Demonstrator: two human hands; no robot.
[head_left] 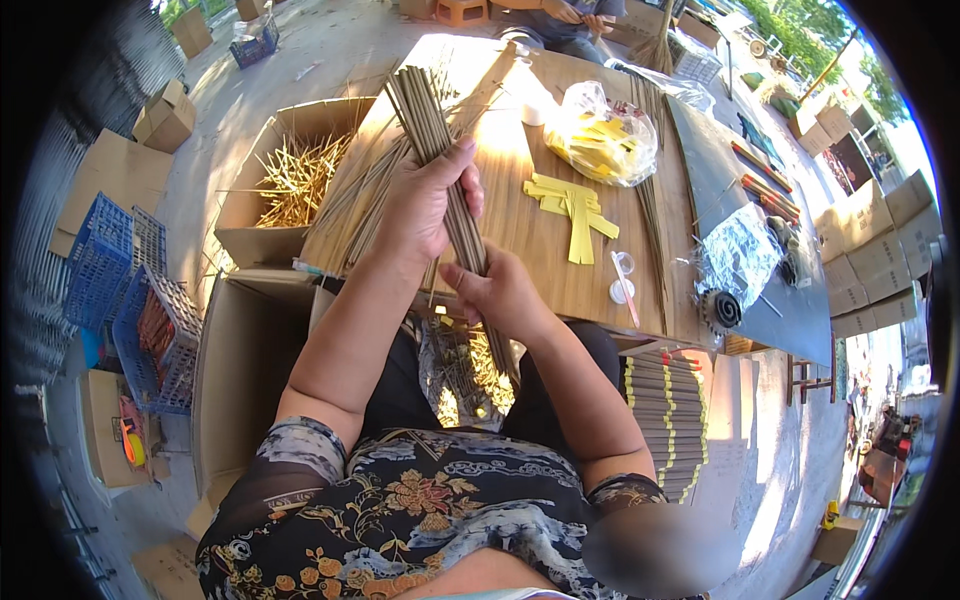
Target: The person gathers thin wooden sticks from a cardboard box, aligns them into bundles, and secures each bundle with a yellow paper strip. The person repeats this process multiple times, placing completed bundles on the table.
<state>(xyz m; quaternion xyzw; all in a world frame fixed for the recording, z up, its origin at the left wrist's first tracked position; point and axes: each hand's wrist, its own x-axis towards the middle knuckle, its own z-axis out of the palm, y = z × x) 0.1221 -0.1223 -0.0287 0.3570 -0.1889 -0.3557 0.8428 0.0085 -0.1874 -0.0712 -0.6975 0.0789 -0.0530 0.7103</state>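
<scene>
A bundle of thin brown sticks (425, 115) slants across the near edge of the wooden table, both my hands closed round it. My left hand (425, 200) grips it higher up, near the fanned far ends. Lower down, my right hand (500, 290) wraps round the same bundle, whose near end points down toward my lap. More loose sticks (365, 200) lie on the table left of my hands. To the right are yellow paper strips (572, 215) in a small pile and a clear plastic bag (603, 135) with more yellow strips inside.
A cardboard box of sticks (305, 180) stands left of the table (500, 150). Blue crates (150, 330) sit farther left. Crumpled clear plastic (740, 250) and a black roll (720, 310) lie at right. Banded bundles (665, 420) stand below. Across the table sits another person (565, 25).
</scene>
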